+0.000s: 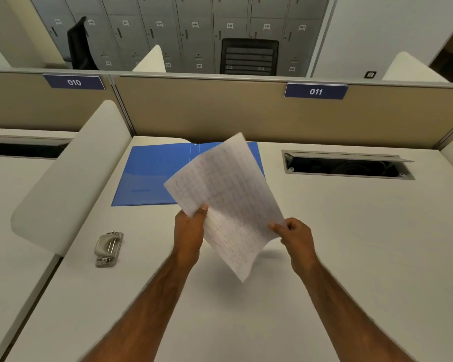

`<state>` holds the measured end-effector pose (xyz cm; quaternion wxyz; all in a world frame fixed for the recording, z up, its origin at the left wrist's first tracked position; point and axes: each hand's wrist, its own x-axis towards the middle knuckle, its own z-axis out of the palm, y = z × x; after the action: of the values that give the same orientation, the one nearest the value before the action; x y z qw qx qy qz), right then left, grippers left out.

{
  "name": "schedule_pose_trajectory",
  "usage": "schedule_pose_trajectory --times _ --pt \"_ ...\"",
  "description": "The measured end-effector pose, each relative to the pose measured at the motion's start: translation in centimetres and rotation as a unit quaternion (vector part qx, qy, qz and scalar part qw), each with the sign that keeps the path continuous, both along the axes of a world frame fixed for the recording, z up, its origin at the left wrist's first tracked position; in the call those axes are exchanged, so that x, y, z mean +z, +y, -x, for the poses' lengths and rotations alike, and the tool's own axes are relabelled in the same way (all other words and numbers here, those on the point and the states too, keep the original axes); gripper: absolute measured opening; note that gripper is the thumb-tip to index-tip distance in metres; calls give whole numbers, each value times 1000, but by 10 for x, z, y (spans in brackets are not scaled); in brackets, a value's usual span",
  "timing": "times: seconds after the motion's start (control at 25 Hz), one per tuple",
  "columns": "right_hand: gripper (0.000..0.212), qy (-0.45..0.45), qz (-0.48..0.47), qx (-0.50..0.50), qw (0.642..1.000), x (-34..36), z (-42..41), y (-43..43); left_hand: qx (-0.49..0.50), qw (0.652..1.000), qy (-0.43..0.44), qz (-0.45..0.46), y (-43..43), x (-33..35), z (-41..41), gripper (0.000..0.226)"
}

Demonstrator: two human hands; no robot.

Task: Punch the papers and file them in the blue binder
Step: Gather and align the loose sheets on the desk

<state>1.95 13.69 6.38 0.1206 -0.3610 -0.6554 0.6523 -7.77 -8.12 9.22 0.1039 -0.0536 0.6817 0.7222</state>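
two hands (242,232) hold one paper (226,199).

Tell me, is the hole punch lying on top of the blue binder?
No, the hole punch rests on the desk, apart from the blue binder.

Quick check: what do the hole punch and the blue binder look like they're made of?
Hole punch: likely metal, dull grey body with shiny silver bars on top. Blue binder: probably thin plastic, smooth, faintly glossy, lying open and flat. Neither is certain from this view.
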Motion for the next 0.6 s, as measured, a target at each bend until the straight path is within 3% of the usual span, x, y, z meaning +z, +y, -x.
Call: schedule_pose_trajectory --times 0.12,0.24,0.32,0.4,0.48,0.6 --pt "16 48 261 -53 963 -27 -18 -11 41 992 -67 -96 -1 -21 -8 36" --pt "27 26 362 -12 932 -48 -30 -31 73 982 -134 -112 12 -48 -37 39" --pt "31 -10 302 4 953 -58 -34 -34 60 981 -155 -101 8 -65 -57 45" --pt "36 -64 175 14 982 -64 -38 -20 81 978 -161 -106 -12 -82 -56 46" --pt "41 -102 134 66 984 -61 -38 -3 107 971 -195 -83 -39 -90 -35 48" --pt "59 -125 84 112 982 -61 -33 13 16 976 -204 74 -65 -90 -7 56"
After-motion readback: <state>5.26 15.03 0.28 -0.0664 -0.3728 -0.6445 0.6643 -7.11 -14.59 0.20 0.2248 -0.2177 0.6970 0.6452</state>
